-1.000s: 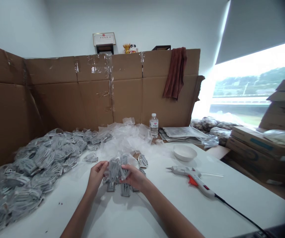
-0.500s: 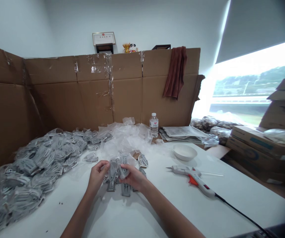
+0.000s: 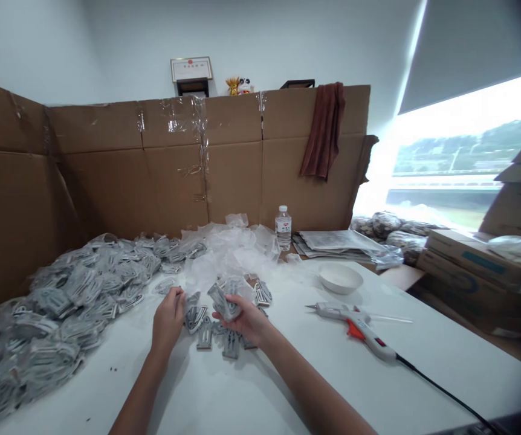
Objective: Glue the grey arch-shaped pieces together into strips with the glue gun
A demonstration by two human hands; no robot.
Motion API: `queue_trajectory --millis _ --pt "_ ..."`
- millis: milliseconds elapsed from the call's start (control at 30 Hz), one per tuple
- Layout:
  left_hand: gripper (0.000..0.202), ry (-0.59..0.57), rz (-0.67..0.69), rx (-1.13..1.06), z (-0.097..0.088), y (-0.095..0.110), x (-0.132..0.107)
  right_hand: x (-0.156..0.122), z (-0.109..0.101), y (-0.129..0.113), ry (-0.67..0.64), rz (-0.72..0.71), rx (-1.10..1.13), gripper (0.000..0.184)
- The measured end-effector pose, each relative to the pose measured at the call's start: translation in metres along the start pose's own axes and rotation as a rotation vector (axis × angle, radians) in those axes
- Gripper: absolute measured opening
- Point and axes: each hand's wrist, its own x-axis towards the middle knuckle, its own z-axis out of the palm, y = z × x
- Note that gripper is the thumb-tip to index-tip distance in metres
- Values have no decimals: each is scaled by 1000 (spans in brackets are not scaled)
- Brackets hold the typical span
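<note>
- Head view: grey slotted parts [image 3: 217,295], count unclear, sit just above the white table [image 3: 237,402]; the right hand [image 3: 249,320] grips them between thumb and fingers.
- Left hand [image 3: 166,320] is apart from them, fingers curled; whether it pinches anything, I cannot tell.
- Step in hand, as I judge it: handling this clutch one-handed; the next move seems to call for a steady grip.
- More grey pieces [image 3: 231,345] lie beneath the right hand.
- Clear plastic bags in the heap [image 3: 79,287] at left hold similar parts.
- White bowl [image 3: 339,289]: contents unclear.
- Water bottle [image 3: 283,228]: clear liquid inside.
</note>
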Motion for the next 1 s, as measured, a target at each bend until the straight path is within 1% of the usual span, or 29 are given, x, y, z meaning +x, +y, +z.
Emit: queue_trajectory --millis 100,200,267,500,567,633,733,867,1000 --pt "32 25 41 92 -1 3 -1 0 1 -1 1 0 4 50" --pt "32 71 89 139 -2 5 -1 -1 1 -1 9 -3 10 49" --pt "33 81 103 160 -2 4 -1 -1 1 -2 14 -4 13 49" --pt "34 113 44 191 -4 3 -2 -1 0 -2 17 -7 10 49" --pt "35 104 30 185 -6 4 -1 0 0 -1 15 -6 8 49" --pt "37 68 18 171 -6 4 -1 0 -1 -1 11 -5 5 50" --pt "38 -25 7 133 -5 5 -2 0 -1 -1 1 -6 0 51" --pt "36 -193 -36 63 -1 6 -2 -1 -1 -2 -10 -10 -7 51" --pt "34 -359 -122 -24 3 0 -1 -3 0 -2 -2 -12 -5 48"
